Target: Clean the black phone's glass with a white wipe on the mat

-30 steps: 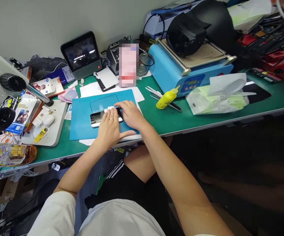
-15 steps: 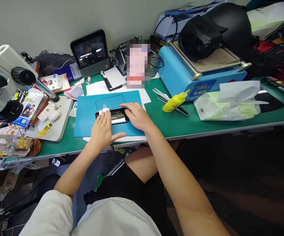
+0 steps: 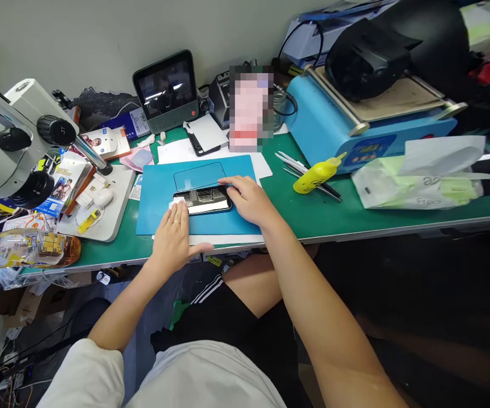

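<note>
A smartphone (image 3: pixel 204 200) lies screen up on a blue work mat (image 3: pixel 155 209) on the green table. My left hand (image 3: pixel 173 238) presses a small white wipe (image 3: pixel 177 202) with flat fingers onto the phone's left end. My right hand (image 3: pixel 245 198) rests on the phone's right end, fingers curved over its edge, steadying it. A clear screen protector (image 3: pixel 199 175) lies on the mat just behind the phone.
A microscope (image 3: pixel 11 141) stands at the left over a white base with small items. A yellow squeeze bottle (image 3: pixel 316 174) and tweezers (image 3: pixel 295 164) lie right of the mat. A blue machine (image 3: pixel 355 130), a tissue pack (image 3: pixel 414 181) and a small screen (image 3: pixel 166 90) sit behind.
My left hand has slid the white wipe leftward along the phone, from its middle to its left end. My right hand has stayed on the right end.
</note>
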The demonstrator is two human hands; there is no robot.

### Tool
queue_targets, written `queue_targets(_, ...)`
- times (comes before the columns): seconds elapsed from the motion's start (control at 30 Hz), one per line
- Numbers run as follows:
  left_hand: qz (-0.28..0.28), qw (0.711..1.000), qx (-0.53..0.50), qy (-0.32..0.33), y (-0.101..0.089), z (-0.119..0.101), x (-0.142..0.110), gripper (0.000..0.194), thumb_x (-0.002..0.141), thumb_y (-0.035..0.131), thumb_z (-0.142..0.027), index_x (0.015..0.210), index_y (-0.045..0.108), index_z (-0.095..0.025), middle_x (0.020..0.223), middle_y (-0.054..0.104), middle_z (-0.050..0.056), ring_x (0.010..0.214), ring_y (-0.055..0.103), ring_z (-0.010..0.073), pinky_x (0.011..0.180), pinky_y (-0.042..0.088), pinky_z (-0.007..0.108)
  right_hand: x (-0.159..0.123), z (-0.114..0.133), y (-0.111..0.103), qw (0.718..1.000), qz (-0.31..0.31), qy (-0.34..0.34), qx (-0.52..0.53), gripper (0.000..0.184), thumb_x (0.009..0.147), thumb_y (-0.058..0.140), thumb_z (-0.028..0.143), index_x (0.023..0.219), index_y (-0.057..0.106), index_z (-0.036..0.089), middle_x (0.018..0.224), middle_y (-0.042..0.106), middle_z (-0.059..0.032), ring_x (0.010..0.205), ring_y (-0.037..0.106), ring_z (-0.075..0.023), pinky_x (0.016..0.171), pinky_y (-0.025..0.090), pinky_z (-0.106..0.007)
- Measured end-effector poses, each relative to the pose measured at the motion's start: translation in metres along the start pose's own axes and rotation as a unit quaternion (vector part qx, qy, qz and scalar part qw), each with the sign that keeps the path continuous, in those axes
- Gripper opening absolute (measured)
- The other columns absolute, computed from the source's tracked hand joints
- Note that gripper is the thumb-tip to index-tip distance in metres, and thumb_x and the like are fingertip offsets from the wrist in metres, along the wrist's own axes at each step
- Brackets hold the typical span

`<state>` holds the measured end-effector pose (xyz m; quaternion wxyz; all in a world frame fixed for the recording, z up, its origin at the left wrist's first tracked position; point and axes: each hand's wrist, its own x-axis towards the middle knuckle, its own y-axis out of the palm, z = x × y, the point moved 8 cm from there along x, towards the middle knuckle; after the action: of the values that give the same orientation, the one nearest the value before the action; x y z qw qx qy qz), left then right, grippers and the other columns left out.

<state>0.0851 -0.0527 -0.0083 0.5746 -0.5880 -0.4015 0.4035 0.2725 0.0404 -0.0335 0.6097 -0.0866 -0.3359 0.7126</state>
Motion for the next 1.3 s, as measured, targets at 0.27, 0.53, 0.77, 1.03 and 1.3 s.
queue_targets(0.27, -0.017, 1.0, -0.012, -0.016, -0.001, 0.0, -0.008, 0.116, 0.1, 0.032, -0.086, 0.165, 0.027, 0.01, 0.172, 0.032, 0.033, 0.164, 0.033, 0.0424, 0.134, 0.031, 0.054, -0.001, 0.0, 0.0, 1.0, 0.0, 0.015, 0.006, 0.04, 0.1, 0.044, 0.024, 0.124, 0.076, 0.026, 0.127, 0.08, -0.0079, 0.115, 0.066, -0.0328, 0.104, 0.054, -0.056)
queue_targets(0.53, -0.01, 0.999, -0.014, -0.033, -0.001, 0.005, 0.006, 0.115, 0.1, 0.035, -0.084, 0.164, 0.029, 0.011, 0.17, 0.032, 0.036, 0.165, 0.031, 0.0417, 0.135, 0.029, 0.055, -0.001, 0.001, -0.002, 1.0, -0.011, 0.009, 0.01, 0.039, 0.101, 0.045, 0.024, 0.123, 0.077, 0.027, 0.126, 0.08, -0.007, 0.115, 0.067, -0.0324, 0.103, 0.055, -0.056)
queue_targets(0.77, -0.027, 0.999, -0.03, -0.028, 0.003, 0.006, -0.006, 0.118, 0.097, 0.034, -0.088, 0.166, 0.025, 0.007, 0.173, 0.03, 0.034, 0.165, 0.031, 0.0421, 0.135, 0.028, 0.057, 0.001, 0.001, -0.002, 1.0, -0.007, 0.004, 0.012, 0.04, 0.101, 0.045, 0.022, 0.124, 0.076, 0.028, 0.125, 0.081, -0.0061, 0.115, 0.067, -0.0322, 0.104, 0.055, -0.056)
queue_targets(1.03, -0.031, 0.998, -0.041, -0.027, 0.005, 0.008, -0.009, 0.117, 0.097, 0.035, -0.088, 0.168, 0.021, 0.004, 0.173, 0.03, 0.033, 0.166, 0.029, 0.0419, 0.134, 0.03, 0.058, -0.001, 0.0, -0.003, 1.0, 0.001, 0.017, 0.008, 0.04, 0.101, 0.044, 0.022, 0.124, 0.077, 0.026, 0.128, 0.08, -0.0075, 0.117, 0.067, -0.0327, 0.105, 0.054, -0.056)
queue_targets(1.3, -0.028, 0.999, -0.037, -0.022, 0.007, 0.0, -0.01, 0.119, 0.096, 0.035, -0.089, 0.168, 0.022, 0.004, 0.174, 0.027, 0.033, 0.166, 0.027, 0.0423, 0.135, 0.026, 0.059, -0.001, -0.002, -0.004, 1.0, -0.014, 0.013, 0.016, 0.041, 0.101, 0.043, 0.022, 0.124, 0.077, 0.027, 0.125, 0.081, -0.0066, 0.114, 0.067, -0.0326, 0.103, 0.055, -0.056)
